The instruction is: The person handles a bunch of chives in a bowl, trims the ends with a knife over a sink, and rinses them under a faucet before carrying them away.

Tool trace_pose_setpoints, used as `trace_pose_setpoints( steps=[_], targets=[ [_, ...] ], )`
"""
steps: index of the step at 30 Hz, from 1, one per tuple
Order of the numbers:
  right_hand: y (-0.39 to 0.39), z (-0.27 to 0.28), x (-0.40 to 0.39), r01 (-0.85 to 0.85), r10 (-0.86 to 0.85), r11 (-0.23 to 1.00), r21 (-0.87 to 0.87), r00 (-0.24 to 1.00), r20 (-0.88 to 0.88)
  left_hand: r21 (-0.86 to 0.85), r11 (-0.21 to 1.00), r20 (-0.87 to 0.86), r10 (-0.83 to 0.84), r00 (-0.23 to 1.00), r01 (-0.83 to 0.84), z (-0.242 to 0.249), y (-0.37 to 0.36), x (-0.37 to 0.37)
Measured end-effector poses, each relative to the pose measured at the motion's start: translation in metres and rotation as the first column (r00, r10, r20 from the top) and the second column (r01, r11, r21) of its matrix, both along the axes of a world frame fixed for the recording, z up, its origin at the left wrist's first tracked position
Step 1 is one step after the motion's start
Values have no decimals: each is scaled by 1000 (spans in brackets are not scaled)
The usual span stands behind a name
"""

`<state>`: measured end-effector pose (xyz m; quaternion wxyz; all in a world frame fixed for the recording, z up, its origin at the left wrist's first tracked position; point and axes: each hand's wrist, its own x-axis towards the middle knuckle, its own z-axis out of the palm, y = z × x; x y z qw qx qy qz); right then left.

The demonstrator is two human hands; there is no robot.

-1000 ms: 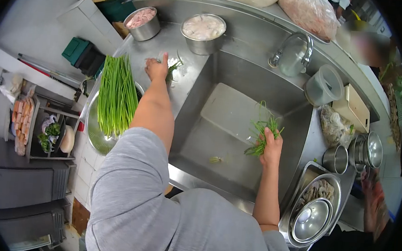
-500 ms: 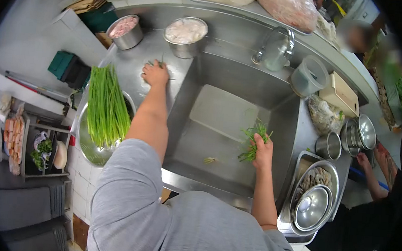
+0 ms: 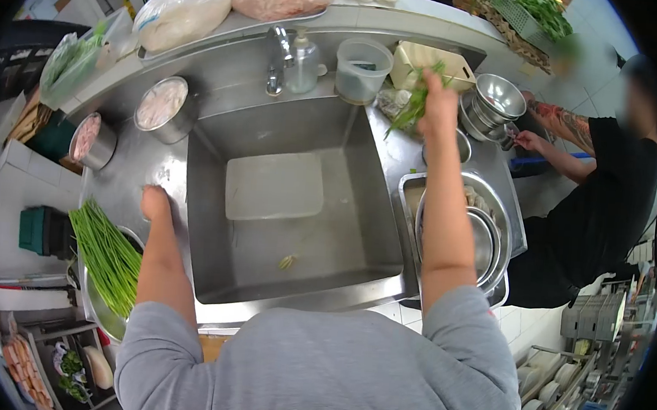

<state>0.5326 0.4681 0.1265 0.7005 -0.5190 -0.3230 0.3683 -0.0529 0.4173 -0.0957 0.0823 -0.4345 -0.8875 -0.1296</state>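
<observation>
My right hand [image 3: 439, 110] is closed around a loose bunch of green trimmings [image 3: 411, 113], raised over the counter right of the sink. Just behind it are a crumpled plastic bag [image 3: 391, 100] and a cream-coloured plastic container [image 3: 407, 62]. My left hand [image 3: 155, 203] rests on the steel counter left of the sink, fingers curled; whatever they hold, if anything, is hidden. Nearest to it, a thick bundle of long green onions [image 3: 104, 258] lies across a metal colander [image 3: 93, 299].
The sink [image 3: 293, 279] holds a pale rectangular board [image 3: 275, 186] and a small scrap [image 3: 286, 262]. Meat-filled steel pots [image 3: 178, 122] stand back left. Steel bowls [image 3: 485, 250] sit in a tray at right. A co-worker [image 3: 573, 199] in black stands beyond, handling metalware.
The view has turned right. My right hand has carried the green trimmings out from over the sink to the right-hand counter. My left hand's spread fingers have curled in.
</observation>
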Motion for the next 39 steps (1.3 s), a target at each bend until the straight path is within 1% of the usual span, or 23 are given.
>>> trace_pose_setpoints(
  steps=[2, 4, 7, 10, 11, 14, 15, 17, 18, 20, 21, 23, 26, 27, 28, 29, 30, 31, 32, 34, 37, 38, 39],
  targets=[
    [43, 12, 46, 43, -40, 972, 231, 999, -17, 39, 999, 8, -23, 1000, 23, 0, -11, 6],
    [74, 29, 79, 175, -183, 926, 334, 983, -9, 83, 995, -8, -61, 998, 61, -6, -20, 8],
    [125, 45, 128, 376, -405, 902, 211, 907, 115, 82, 993, -36, -80, 996, 83, -3, -36, 18],
    [174, 57, 148, 515, -565, 749, 416, 825, -5, 59, 997, -36, -56, 998, 58, 9, -50, 39],
    [187, 60, 151, 511, -552, 676, 531, 829, -95, 49, 998, -31, -44, 999, 45, 9, -55, 45],
    [210, 60, 152, 619, -614, 600, 508, 762, -204, 81, 993, -10, -82, 997, 82, 4, -64, 50],
    [235, 39, 166, 669, -664, 563, 485, 716, -216, 102, 992, -5, -69, 998, 69, 9, -63, 56],
    [253, -20, 170, 656, -734, 672, 343, 650, 195, 134, 990, 10, -49, 999, 47, 19, -66, 74],
    [258, -47, 172, 661, -702, 704, 260, 590, 398, 162, 982, 28, -106, 994, 100, 17, -63, 80],
    [260, -91, 181, 458, -222, 885, -85, 574, 788, 217, 954, 61, -225, 972, 207, 13, -49, 98],
    [262, -97, 183, 383, -14, 899, -213, 511, 859, 267, 929, 144, -303, 942, 258, 24, -40, 122],
    [265, -102, 193, 274, 395, 833, -481, 317, 863, 383, 867, 320, -447, 835, 318, 48, -17, 180],
    [252, -47, 188, 185, 713, 673, -716, 96, 694, 518, 759, 456, -635, 623, 395, 111, 23, 284],
    [258, -45, 196, 146, 654, 743, -654, 54, 755, 548, 669, 358, -730, 582, 502, 118, 43, 309],
    [260, -40, 202, 112, 631, 767, -632, 43, 774, 556, 645, 397, -760, 514, 525, 143, 56, 346],
    [264, -34, 207, 77, 608, 790, -609, 32, 793, 608, 533, 290, -839, 461, 588, 149, 78, 374],
    [260, -21, 206, 49, 629, 774, -631, 52, 776, 634, 486, 300, -871, 388, 602, 167, 98, 405],
    [248, -4, 199, 117, 597, 786, -607, 107, 795, 707, 395, 282, -918, 279, 587, 194, 112, 440],
    [235, 12, 194, 187, 560, 792, -582, 158, 813, 705, 326, 170, -940, 296, 630, 207, 138, 467],
    [221, 23, 204, 191, 342, 901, -389, 236, 910, 768, 226, 70, -960, 271, 599, 234, 183, 523],
    [184, 43, 214, 192, 100, 967, -168, 317, 943, 835, -143, -332, -900, 281, 531, 258, 257, 595],
    [167, 49, 216, 194, 36, 975, -107, 341, 940, 923, 7, -84, -973, 216, 386, 277, 240, 613],
    [153, 53, 217, 219, 20, 971, -98, 332, 943, 923, -11, -122, -957, 264, 385, 274, 256, 629]
  ],
)
